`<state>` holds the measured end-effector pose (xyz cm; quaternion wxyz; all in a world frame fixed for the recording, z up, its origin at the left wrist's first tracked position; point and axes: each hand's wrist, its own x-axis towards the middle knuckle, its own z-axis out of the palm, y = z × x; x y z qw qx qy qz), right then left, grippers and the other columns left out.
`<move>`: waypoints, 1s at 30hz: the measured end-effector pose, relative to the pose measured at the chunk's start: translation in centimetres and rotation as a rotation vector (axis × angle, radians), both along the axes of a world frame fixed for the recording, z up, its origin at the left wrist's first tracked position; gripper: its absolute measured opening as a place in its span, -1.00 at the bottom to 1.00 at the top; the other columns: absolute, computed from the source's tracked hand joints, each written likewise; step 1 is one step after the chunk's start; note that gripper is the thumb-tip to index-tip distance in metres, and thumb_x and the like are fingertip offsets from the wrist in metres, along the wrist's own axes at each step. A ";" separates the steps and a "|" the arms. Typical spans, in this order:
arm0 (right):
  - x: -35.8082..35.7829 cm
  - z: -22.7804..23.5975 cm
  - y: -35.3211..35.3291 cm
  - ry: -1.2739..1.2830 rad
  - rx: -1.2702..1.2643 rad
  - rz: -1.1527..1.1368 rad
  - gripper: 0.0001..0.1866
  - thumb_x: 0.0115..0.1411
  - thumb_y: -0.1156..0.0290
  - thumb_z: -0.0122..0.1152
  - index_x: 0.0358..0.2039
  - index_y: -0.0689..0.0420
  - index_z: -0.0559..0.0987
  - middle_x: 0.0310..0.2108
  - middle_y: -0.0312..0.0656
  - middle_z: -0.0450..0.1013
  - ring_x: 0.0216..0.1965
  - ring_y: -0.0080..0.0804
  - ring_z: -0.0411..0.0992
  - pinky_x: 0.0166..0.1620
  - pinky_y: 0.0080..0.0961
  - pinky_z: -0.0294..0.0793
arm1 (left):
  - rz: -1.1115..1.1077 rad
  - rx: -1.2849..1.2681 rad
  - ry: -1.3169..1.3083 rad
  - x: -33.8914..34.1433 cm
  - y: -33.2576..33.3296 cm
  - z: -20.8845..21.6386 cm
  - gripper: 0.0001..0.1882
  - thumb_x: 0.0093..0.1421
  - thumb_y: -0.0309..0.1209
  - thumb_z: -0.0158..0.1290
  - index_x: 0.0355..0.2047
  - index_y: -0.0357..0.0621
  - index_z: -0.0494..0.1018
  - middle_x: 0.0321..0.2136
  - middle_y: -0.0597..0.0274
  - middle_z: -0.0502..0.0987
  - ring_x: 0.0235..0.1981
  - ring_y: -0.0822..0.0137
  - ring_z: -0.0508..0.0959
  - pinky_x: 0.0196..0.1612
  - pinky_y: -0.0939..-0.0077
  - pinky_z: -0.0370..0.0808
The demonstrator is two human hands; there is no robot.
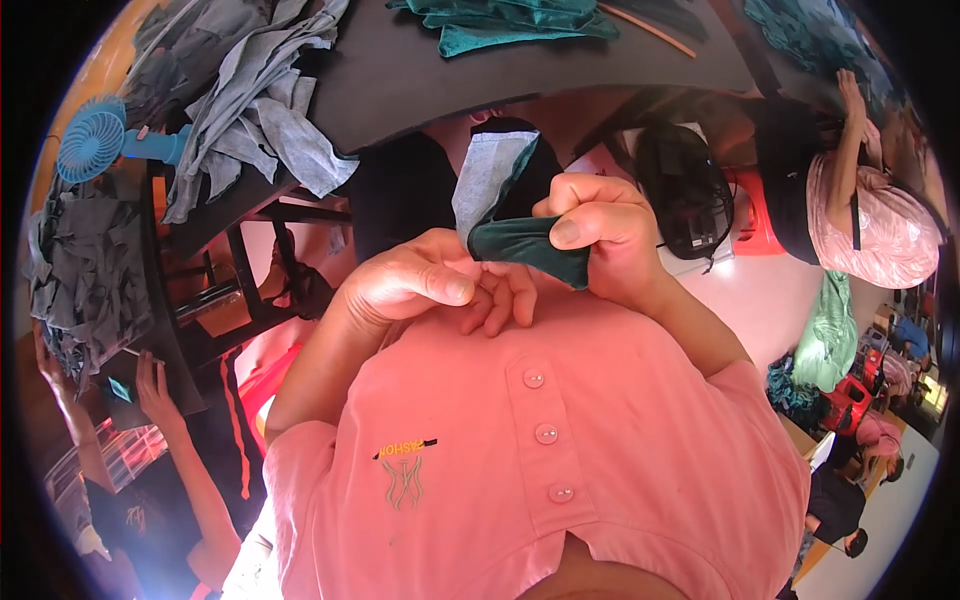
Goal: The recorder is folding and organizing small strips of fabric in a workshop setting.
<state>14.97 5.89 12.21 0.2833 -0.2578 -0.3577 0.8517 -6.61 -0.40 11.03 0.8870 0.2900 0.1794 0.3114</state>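
Note:
A narrow strip of cloth, dark green velvet [515, 245] on one face and pale grey [485, 175] on the other, hangs in front of my chest with a fold in it. My right hand [605, 235] pinches the green end between thumb and fingers. Just left of the strip, my left hand [435, 285] has its thumb stretched out and its fingers loosely apart. Its fingertips lie close under the green part; whether they touch it I cannot tell. The grey end reaches up toward the table edge.
A dark table [430, 85] spans the top, bearing grey cloth pieces [265, 120], green velvet pieces [510, 22] and a thin stick [645, 30]. A blue fan [92, 138] stands left. A black bag [683, 190] is at right. Co-workers sit at both sides.

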 end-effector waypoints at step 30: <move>3.7 1.5 0.6 -0.311 0.160 -0.058 -0.65 -0.04 0.51 0.18 -0.75 0.04 0.18 -0.68 -0.47 0.15 -0.62 -0.73 0.13 -0.52 -0.64 0.07 | 0.561 -0.124 0.062 -6.2 -1.0 -9.7 -0.48 0.26 -0.04 -0.02 0.01 -0.24 0.43 -0.23 0.11 0.54 -0.28 0.31 0.54 -0.31 0.44 0.46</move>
